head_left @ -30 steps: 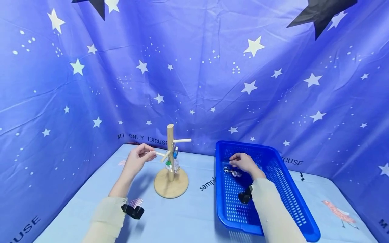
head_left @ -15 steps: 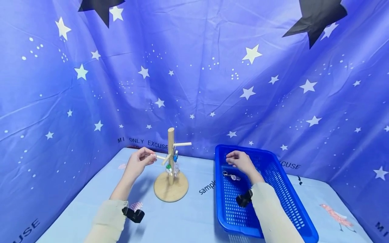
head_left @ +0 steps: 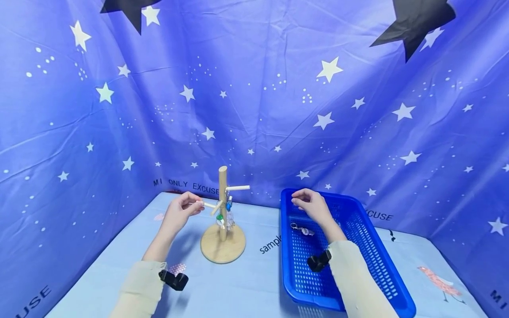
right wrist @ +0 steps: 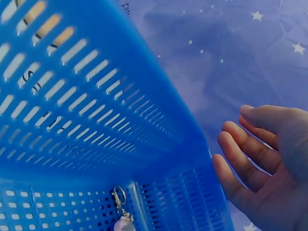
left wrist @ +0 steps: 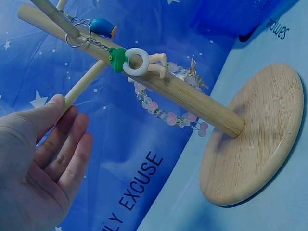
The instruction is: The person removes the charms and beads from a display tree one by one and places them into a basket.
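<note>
starry curtain (head_left: 254,110), "only excuse" (head_left: 195,184) behind stand (head_left: 223,235)

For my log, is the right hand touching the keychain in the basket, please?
Apart: the right wrist view shows the basket wall between the right hand and the keychain.

"ONLY EXCUSE" (head_left: 194,186) on curtain (head_left: 254,110), "sample" (head_left: 271,244) on tablecloth (head_left: 250,287)
</note>
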The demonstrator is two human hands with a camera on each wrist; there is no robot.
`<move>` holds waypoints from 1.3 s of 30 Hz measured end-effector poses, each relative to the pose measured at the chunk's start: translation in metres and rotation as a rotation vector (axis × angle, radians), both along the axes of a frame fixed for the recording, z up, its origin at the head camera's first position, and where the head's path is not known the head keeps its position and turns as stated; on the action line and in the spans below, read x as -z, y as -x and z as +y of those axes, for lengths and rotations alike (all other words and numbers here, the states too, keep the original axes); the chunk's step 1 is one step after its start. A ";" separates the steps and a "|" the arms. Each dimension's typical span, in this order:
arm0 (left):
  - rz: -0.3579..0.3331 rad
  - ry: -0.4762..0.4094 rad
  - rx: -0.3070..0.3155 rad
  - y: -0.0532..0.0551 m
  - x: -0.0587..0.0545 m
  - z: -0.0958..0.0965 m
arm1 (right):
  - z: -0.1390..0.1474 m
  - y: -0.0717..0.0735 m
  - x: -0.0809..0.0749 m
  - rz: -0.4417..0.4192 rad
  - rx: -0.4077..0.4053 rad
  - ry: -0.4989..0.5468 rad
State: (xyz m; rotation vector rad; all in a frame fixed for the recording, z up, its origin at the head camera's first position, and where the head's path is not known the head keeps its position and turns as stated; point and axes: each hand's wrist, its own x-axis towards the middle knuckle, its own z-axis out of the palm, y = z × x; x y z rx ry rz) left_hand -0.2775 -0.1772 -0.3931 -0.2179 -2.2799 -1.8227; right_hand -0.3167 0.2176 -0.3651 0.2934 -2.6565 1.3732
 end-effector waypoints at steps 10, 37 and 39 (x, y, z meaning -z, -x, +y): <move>0.015 -0.003 0.012 0.002 0.001 -0.001 | -0.011 -0.006 -0.007 0.027 -0.052 0.049; 0.005 -0.009 0.015 0.003 -0.001 -0.001 | -0.048 -0.021 -0.022 0.046 -0.175 0.131; 0.005 -0.014 0.011 0.004 0.000 -0.001 | -0.053 -0.022 -0.023 0.046 -0.192 0.141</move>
